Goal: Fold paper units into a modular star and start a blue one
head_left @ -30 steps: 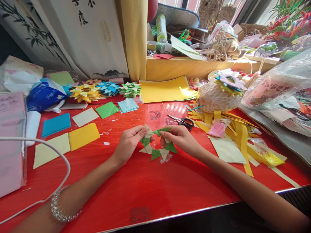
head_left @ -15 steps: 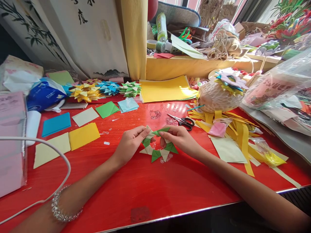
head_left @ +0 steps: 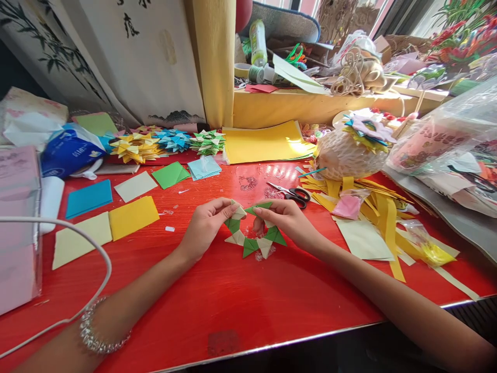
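Between my hands is an origami ring [head_left: 250, 246] made of folded paper pieces that alternate green and pale cream, their points facing outward. My left hand [head_left: 209, 225] pinches its upper left end at a cream piece. With thumb and fingers, my right hand [head_left: 282, 218] grips a green piece at the upper right end. A small gap shows between these two ends at the top. The ring is held just over the red table [head_left: 248, 300]. Black-handled scissors [head_left: 291, 194] lie just beyond my right hand, blades partly open.
Folded paper squares in blue [head_left: 89, 198], yellow [head_left: 134, 217] and green [head_left: 171, 175] lie at the left. Finished paper stars [head_left: 137, 147] line the back. Yellow paper strips [head_left: 388, 228] and small bags are at the right. A white cable [head_left: 104, 254] loops over the left side.
The ring's two upper ends have drawn slightly apart, so the gap between them shows wider. Both hands keep their pinch and have hardly moved.
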`<state>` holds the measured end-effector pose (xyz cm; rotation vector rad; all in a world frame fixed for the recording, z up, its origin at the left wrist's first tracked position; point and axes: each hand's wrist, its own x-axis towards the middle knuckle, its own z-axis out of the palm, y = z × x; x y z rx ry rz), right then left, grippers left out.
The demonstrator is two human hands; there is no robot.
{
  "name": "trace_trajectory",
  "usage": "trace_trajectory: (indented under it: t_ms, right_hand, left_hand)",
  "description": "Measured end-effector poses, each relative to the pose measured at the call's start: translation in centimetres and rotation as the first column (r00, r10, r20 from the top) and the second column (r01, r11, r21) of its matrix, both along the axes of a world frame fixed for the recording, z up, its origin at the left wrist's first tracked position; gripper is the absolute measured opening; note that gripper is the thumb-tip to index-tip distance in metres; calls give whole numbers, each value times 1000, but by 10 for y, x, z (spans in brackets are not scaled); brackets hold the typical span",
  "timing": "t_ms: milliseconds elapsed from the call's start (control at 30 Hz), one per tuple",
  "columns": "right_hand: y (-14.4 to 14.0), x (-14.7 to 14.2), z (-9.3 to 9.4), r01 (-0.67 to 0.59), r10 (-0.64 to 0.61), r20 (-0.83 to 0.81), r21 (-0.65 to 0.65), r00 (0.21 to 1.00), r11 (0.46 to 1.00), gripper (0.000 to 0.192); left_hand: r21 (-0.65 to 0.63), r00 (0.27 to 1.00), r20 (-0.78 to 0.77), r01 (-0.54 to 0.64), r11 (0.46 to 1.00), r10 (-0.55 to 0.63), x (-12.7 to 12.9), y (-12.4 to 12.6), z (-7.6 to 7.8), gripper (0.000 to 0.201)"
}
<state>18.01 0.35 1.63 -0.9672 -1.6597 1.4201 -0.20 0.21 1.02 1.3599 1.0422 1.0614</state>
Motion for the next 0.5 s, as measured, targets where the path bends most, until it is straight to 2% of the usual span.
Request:
trace_trajectory:
  t_ms: [500]
  right_hand:
    - [-1,-1,2,22,-22,3,18,1000,1000,23]
  left_hand:
    - [21,1000,-9,-7,1000,7,-1,0,0,23]
